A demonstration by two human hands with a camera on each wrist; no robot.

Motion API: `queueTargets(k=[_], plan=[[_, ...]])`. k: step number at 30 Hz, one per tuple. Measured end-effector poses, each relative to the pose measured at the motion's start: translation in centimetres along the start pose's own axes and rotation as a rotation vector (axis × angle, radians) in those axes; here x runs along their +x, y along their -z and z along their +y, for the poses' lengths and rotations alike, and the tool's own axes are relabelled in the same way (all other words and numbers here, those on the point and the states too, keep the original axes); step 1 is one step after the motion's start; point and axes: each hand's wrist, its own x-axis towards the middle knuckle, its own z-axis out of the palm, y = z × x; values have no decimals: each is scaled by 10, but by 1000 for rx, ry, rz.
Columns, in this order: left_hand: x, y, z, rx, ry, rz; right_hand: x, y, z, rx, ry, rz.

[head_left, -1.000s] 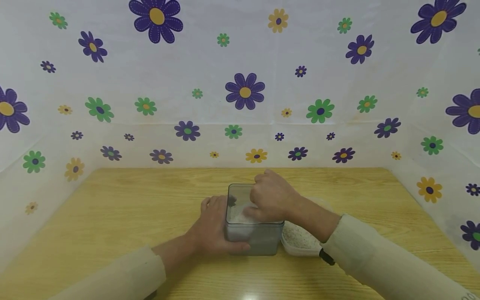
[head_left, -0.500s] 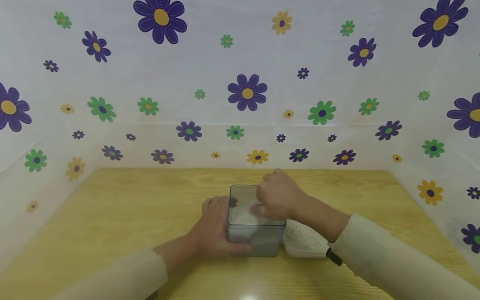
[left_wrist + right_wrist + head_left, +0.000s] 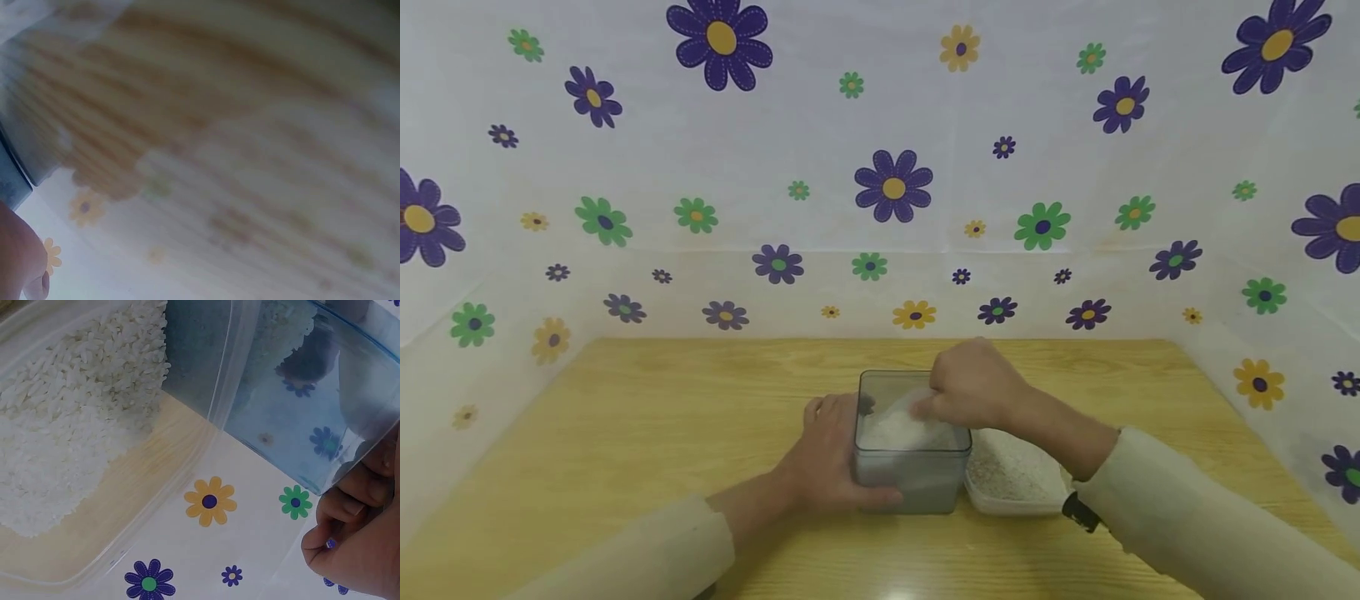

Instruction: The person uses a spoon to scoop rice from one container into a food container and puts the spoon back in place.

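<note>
A clear grey-blue square container stands on the table with white rice inside. My left hand grips its left side, thumb across the front wall. Over its open top, my right hand has curled fingers and holds a pale translucent scoop, mostly hidden by the hand and the rice. In the right wrist view the curled fingers show beside the container's rim. Only a bit of the left hand shows in the left wrist view.
Right of the container stands a low clear tub with rice heaped in it, partly under my right forearm. A dark strap shows by the right cuff. A white flowered cloth surrounds the wooden table on the back and sides.
My right hand has moved right and slightly back over the container, uncovering more of the rice and the translucent scoop. The left hand keeps its hold on the container.
</note>
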Motion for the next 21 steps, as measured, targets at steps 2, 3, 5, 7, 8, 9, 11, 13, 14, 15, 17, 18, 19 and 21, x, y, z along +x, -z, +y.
queueTargets(k=[2, 3, 5, 7, 8, 9, 11, 13, 14, 15, 17, 18, 19, 21], plan=[[0, -1, 0, 6, 2, 1, -2, 2, 2, 48, -40, -21], [0, -1, -1, 8, 3, 1, -2, 2, 4, 82, -67, -35], [-1, -1, -1, 7, 8, 0, -4, 4, 7, 128, -113, -60], [0, -1, -1, -2, 11, -1, -5, 4, 11, 179, -155, -78], [0, -1, -1, -7, 12, -2, -6, 5, 13, 201, -172, -83], [1, -1, 0, -12, 13, -3, -7, 5, 15, 220, -186, -86], [1, -1, 0, -17, 19, -6, -8, 6, 18, 263, -202, -88], [2, -2, 0, -20, 23, -8, -9, 7, 21, 295, -208, -83], [2, -2, 0, -20, 24, -8, -10, 8, 22, 305, -211, -78], [2, -2, 0, -20, 23, -8, -10, 9, 23, 315, -211, -73], [2, -2, 0, -20, 24, -7, -11, 10, 25, 326, -205, -61], [2, -2, 0, -22, 24, -5, -12, 11, 26, 327, -206, -55], [2, -2, 1, -26, 23, -4, -12, 12, 27, 327, -206, -48], [2, -1, 1, -31, 21, -4, -14, 14, 31, 334, -218, -34]])
